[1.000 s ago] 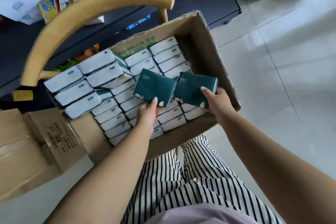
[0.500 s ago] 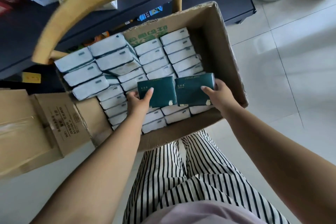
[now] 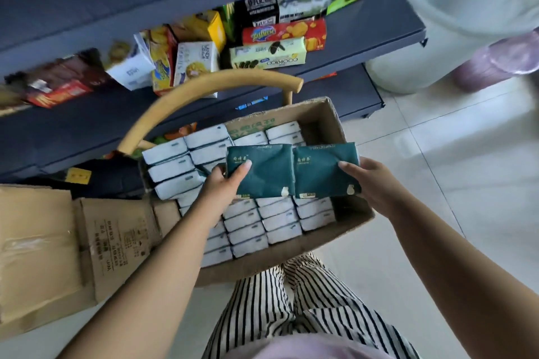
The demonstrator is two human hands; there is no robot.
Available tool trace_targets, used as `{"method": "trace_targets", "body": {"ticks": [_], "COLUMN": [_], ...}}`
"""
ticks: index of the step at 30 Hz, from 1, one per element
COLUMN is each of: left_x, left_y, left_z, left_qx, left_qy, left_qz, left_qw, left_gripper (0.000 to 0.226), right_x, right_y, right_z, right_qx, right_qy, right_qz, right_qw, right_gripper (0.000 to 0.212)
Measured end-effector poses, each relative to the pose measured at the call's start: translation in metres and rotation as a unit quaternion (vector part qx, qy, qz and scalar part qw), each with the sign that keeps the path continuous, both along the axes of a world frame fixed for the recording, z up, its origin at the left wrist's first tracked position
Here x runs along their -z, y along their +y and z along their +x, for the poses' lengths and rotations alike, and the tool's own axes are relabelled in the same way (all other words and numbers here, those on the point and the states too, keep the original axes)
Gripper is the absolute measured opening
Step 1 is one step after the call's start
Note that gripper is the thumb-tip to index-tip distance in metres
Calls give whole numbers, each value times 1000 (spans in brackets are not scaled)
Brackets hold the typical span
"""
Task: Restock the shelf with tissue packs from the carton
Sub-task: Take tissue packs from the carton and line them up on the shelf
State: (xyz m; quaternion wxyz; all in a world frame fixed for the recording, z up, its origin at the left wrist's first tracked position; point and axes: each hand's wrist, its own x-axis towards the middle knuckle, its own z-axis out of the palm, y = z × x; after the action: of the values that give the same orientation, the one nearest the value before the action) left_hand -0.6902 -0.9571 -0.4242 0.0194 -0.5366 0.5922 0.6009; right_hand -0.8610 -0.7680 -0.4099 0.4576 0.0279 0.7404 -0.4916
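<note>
**Q:** What does each hand carry at this stage?

**A:** The left hand (image 3: 226,183) holds one dark green tissue pack (image 3: 264,170) by its left end, thumb on the printed face and the other fingers hidden beneath. The right hand (image 3: 372,181) holds a second tissue pack (image 3: 323,169) the same way by its right end. Each grip is thus closed around a pack. The two packs lie side by side, edges touching or nearly so, raised above the open carton (image 3: 329,116).

**Q:** Where is the remaining stock?

**A:** In the carton, in rows of white-sided packs (image 3: 256,227) standing on edge, with a few looser ones (image 3: 172,167) piled at the left. The carton appears to rest on a chair, whose curved wooden back (image 3: 204,87) rises behind it. Much of the restocking probably remains.

**Q:** How is the step best done?

**A:** The dark shelf (image 3: 364,29) stands beyond the chair and already carries biscuit boxes (image 3: 268,57). The packs should probably travel up and over the chair back, kept level and printed face up. A bare stretch of shelf, such as the part to the right of the boxes, looks a suitable landing place.

**Q:** What may go wrong?

**A:** The wrappers look soft and creased, so a hard squeeze would likely dent them. Holding by one end only, a pack may sag or catch the chair back.
</note>
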Motion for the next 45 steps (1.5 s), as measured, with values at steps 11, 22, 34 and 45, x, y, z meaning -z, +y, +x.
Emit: {"method": "trace_targets", "body": {"ticks": [11, 22, 34, 45], "left_x": [-133, -218, -304, -369], "left_y": [-14, 60, 93, 10], "left_z": [-93, -184, -253, -289], "left_qx": [40, 55, -69, -203], "left_qy": [201, 293, 388, 389], "left_qz": [-78, -235, -276, -476], "left_qw": [976, 925, 877, 762], "left_gripper": [24, 48, 34, 23], "right_x": [-143, -209, -308, -390], "right_y": [21, 104, 123, -11], "right_z": [-62, -173, -288, -355], "right_qx": [73, 29, -7, -103], "right_qy": [131, 218, 264, 339], "right_qz": [-121, -232, -311, -381], "right_qw": [981, 948, 913, 854], "right_gripper": [11, 11, 31, 22]}}
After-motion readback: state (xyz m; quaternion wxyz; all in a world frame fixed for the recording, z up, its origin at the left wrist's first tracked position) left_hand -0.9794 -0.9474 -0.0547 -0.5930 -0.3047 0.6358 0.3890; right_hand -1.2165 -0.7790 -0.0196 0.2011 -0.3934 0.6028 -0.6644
